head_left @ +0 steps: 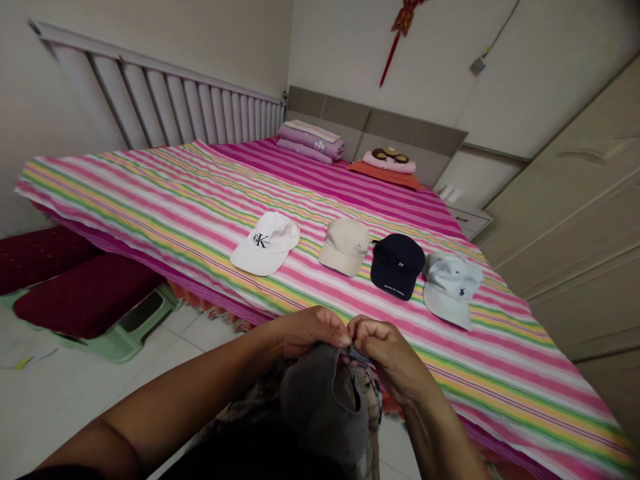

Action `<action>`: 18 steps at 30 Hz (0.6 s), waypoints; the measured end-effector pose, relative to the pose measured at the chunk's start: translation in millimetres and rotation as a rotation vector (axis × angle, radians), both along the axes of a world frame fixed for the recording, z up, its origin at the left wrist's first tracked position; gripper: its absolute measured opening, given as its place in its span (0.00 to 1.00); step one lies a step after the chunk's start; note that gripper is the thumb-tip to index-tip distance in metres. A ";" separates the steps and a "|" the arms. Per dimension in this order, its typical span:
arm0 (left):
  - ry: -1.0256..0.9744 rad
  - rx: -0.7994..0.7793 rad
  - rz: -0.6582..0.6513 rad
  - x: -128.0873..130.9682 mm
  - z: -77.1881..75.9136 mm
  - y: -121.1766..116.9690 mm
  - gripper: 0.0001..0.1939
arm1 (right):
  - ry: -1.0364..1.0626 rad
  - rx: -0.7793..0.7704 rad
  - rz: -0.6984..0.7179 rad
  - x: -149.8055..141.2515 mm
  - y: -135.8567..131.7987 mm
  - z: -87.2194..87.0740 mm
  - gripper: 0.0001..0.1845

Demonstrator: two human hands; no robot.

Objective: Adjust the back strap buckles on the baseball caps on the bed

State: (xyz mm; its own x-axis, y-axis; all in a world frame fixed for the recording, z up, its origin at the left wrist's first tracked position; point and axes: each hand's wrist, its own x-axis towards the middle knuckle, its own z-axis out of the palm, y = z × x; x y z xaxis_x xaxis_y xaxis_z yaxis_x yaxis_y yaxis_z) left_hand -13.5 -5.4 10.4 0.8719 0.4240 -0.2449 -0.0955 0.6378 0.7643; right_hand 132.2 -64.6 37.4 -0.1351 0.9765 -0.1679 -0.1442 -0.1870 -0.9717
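Note:
A grey baseball cap (320, 393) hangs between my hands, close to my body, with its back opening turned up toward me. My left hand (315, 331) pinches one end of the cap's back strap. Right beside it, my right hand (375, 339) grips the strap's other side, and the fingertips nearly touch. The strap's fastening is mostly hidden by the fingers. On the bed beyond lie a white cap (267, 243) with black letters, a beige cap (345, 245), a navy cap (398, 265) and a pale blue cap (453, 287), in a row.
The caps lie on a striped sheet (150, 193) covering the bed. Folded bedding (310, 143) and a pink pillow (390, 161) sit near the headboard (340, 117). Green stools with dark red covers (95, 293) stand at left; a wardrobe (575, 233) is at right.

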 end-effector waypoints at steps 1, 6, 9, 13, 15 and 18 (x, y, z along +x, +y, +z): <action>0.002 0.001 0.004 -0.1 -0.2 0.1 0.13 | -0.005 0.009 0.002 0.5 0.1 -0.2 0.08; 0.013 -0.006 0.020 0.7 0.5 0.3 0.11 | -0.017 0.004 0.007 2.4 0.1 0.3 0.07; 0.023 -0.017 0.036 1.9 0.6 -0.1 0.10 | -0.011 -0.016 0.008 2.6 -1.0 1.1 0.07; 0.020 -0.009 0.009 2.4 -0.4 -1.0 0.10 | -0.004 -0.014 0.025 2.9 -2.3 1.0 0.07; 0.021 -0.005 -0.007 2.4 -0.4 -1.4 0.11 | -0.014 -0.011 0.030 3.2 -2.2 0.6 0.07; 0.029 -0.002 -0.004 2.4 -0.1 -1.8 0.12 | -0.035 0.022 0.036 3.6 -1.1 0.0 0.08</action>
State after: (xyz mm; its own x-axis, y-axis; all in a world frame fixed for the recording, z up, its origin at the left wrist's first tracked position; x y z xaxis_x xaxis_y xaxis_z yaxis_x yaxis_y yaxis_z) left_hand -11.1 -7.2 10.3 0.8659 0.4205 -0.2710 -0.0708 0.6393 0.7657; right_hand 135.8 -65.8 37.4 -0.1651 0.9746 -0.1516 -0.1035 -0.1700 -0.9800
